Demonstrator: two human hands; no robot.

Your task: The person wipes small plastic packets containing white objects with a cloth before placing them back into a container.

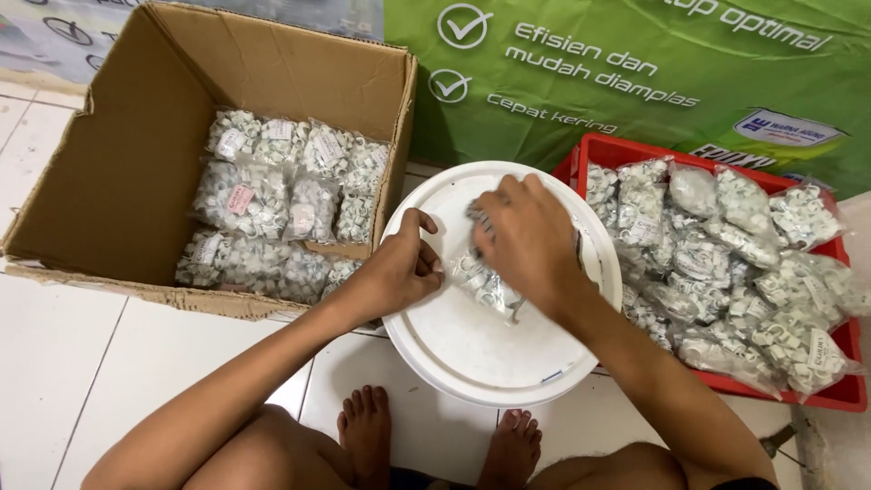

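Just two hands [472, 254], one bag [487, 283].

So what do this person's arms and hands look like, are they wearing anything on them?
Both arms are bare from the upper arm down: no sleeves show in the picture. The left hand and right hand have no gloves, and no rings, watch or bracelet can be seen on the fingers or wrists. The nails look short and unpainted. The feet below are bare too.

Home packing spot, tiled floor [54, 363], cardboard box [118, 172], red crate [844, 392]
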